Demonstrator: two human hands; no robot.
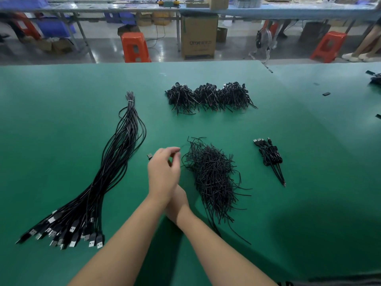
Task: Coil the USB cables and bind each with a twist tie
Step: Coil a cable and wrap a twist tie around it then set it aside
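left hand (164, 174) crossed over right, fingertips pinching a twist tie | right hand (177, 200) mostly hidden underneath, grip unclear

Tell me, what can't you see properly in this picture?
- Right hand: head view, mostly hidden under the left hand; its grip cannot be told.
- Plug: half hidden behind the left hand.
- Left fingertips: blurred; whether they pinch a tie is unclear.
- Far cable bundle: cut off by the right edge.

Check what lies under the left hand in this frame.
Under the left hand the right hand crosses beneath it, mostly covered, its fingers hidden. A USB plug pokes out at the left hand's far side. The cable behind that plug is covered.
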